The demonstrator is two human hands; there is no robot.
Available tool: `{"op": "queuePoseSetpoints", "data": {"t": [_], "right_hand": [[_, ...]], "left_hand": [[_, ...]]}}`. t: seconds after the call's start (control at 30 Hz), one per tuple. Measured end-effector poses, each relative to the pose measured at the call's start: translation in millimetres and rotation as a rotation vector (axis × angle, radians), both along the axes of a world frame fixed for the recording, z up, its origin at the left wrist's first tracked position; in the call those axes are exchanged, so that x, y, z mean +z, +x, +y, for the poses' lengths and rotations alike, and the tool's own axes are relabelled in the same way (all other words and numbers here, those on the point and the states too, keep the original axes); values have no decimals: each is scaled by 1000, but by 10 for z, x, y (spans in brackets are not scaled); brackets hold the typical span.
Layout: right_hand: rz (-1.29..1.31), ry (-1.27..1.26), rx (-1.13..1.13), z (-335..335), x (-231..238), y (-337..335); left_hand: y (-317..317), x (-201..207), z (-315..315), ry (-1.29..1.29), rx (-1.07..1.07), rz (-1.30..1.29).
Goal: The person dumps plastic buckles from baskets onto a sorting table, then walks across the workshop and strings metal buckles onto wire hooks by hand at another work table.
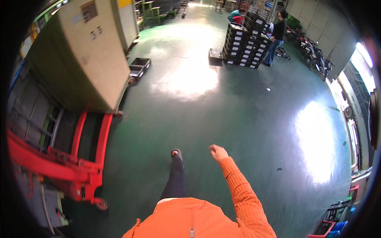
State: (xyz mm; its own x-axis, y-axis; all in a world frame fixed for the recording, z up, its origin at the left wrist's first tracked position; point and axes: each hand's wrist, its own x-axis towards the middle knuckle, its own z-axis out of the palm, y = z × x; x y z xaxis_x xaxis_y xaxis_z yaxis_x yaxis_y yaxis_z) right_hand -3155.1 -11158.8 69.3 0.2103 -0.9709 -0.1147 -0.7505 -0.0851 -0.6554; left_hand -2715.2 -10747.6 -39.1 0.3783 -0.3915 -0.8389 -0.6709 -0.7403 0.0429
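A person wears a bright orange jacket [178, 216] with a smooth-looking body and a small, pale, metallic-looking zip pull [192, 232] at the front. The right sleeve [238, 184] is the same orange, knitted in raised ribs, with wrinkles along the forearm, and reaches the wrist of the bare right hand [218, 153]. A thin whitish strip of cloth [168, 199] shows below the jacket's edge. The one visible trouser leg [174, 180] is dark, nearly navy, and slim; the grey shoe [179, 154] is open at the front, its details blurred.
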Motion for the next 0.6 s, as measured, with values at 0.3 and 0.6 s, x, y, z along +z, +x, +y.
{"op": "queuePoseSetpoints", "data": {"t": [0.3,0.6], "right_hand": [[190,383,-311,-2752,-970,-478],[728,1259,-77,-4714,-2046,-1307]], "left_hand": [[601,168,-5625,-183,-97,-78],[-480,1271,-13624,-1030,-251,293]]}}
